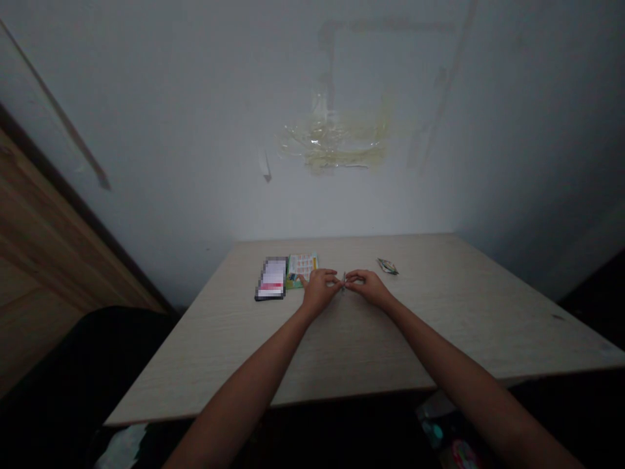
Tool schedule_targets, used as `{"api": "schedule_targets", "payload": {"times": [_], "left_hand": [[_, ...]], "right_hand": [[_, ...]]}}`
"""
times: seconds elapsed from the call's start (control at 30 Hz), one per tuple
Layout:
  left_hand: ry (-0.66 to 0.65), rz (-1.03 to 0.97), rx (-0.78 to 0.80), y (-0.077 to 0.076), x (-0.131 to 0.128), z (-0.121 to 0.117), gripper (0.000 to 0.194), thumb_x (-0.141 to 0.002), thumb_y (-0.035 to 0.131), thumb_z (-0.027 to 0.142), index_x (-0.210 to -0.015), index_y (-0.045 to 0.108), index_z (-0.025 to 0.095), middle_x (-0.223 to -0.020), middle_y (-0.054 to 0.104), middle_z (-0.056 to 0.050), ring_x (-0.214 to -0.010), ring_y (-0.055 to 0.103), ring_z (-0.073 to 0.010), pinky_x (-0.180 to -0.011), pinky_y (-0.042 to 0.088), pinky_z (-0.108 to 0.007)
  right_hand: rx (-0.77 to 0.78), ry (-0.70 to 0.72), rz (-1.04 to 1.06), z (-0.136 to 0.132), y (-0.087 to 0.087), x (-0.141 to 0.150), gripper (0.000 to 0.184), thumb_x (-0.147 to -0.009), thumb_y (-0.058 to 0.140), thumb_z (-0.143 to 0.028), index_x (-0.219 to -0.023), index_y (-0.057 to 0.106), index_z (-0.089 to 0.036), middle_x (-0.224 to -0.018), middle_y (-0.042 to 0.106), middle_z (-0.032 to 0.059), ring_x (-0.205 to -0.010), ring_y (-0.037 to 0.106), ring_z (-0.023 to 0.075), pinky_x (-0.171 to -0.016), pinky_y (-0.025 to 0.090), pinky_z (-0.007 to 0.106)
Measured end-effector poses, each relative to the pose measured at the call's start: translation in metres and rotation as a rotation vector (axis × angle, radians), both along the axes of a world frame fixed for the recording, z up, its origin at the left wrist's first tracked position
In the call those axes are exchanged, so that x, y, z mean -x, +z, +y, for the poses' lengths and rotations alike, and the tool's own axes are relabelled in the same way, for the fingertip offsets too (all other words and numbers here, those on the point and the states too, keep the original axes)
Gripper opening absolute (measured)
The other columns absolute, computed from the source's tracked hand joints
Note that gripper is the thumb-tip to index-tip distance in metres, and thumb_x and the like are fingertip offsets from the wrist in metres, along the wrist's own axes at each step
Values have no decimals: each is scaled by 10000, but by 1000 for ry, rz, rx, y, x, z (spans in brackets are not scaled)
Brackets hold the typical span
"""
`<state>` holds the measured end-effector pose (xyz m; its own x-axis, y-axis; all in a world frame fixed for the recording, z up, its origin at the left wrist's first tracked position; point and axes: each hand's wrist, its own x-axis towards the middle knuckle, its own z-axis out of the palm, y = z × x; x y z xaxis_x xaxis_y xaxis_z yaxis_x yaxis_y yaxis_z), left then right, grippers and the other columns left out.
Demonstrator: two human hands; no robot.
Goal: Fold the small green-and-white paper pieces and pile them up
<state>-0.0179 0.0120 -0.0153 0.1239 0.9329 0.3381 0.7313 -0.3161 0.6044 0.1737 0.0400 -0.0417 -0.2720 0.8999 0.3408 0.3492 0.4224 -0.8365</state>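
Above the middle of the table, my left hand (322,286) and my right hand (368,286) meet fingertip to fingertip. Between them is a small thin piece (344,279), seen nearly edge-on, greyish and too small to name. Both hands pinch it with thumb and fingers. Partly behind my left hand lies a green and white printed sheet (303,264) with rows of small pictures. A phone (271,277) with a blurred-out lit screen lies left of the sheet. Beyond my right hand rests a small, flat, multicoloured item (387,266) with pointed ends.
The pale wooden table (463,293) stands against a grey-white wall (195,163) with yellowed tape (342,146) on it. At the left are a wooden panel (58,241) and a dark rounded shape (117,339). Coloured things (459,449) show dimly below the front edge.
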Motion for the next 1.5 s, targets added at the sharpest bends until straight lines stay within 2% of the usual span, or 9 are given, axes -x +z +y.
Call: {"api": "schedule_targets", "payload": {"times": [0.37, 0.5, 0.6, 0.9, 1.27, 1.5], "left_hand": [[49, 63, 41, 5, 7, 1, 159, -798, 678, 449, -838, 776, 330, -1223, 673, -14, -1243, 489, -296, -1135, 16, -664], [19, 73, 23, 6, 13, 2, 176, -799, 670, 486, -904, 769, 383, -1231, 667, 4, -1259, 474, -331, -1087, -23, -732], [1, 84, 36, 6, 15, 3, 166, -806, 666, 477, -893, 774, 385, -1236, 668, 1, -1264, 469, -341, -1078, -44, -742], [-88, 182, 10, 3, 23, 7, 125, -855, 640, 412, -920, 745, 433, -1289, 628, 43, -1296, 417, -302, -1013, -98, -788], [-141, 275, -3, 5, 27, 7, 123, -850, 661, 373, -918, 751, 421, -1301, 621, 43, -1310, 390, -294, -1041, -103, -766], [-65, 238, 41, 3, 26, 6, 197, -847, 619, 503, -850, 772, 378, -1252, 659, 25, -1280, 432, -314, -1105, -9, -716]], "right_hand": [[-3, 25, -15, -3, 9, -1, 236, -725, 689, -270, -935, 746, -180, -912, 761, 71, -872, 702, 233, -887, 524, 396], [-21, 26, -51, -3, 10, -2, 210, -736, 674, -271, -910, 755, -188, -932, 761, 68, -909, 696, 241, -916, 507, 400], [-40, 25, -80, -2, 9, -4, 194, -743, 662, -257, -898, 760, -193, -948, 758, 68, -926, 691, 240, -931, 493, 392], [-105, 23, -195, -2, 8, -6, 182, -764, 651, -232, -904, 767, -220, -942, 755, 53, -940, 672, 233, -955, 451, 394], [-253, 41, -304, 1, 1, -8, 159, -795, 644, -157, -884, 759, -223, -909, 740, 47, -935, 638, 211, -960, 402, 390], [-291, 28, -362, -1, 4, -9, 174, -797, 633, -142, -877, 762, -227, -918, 717, 56, -968, 601, 222, -956, 399, 388]]}}
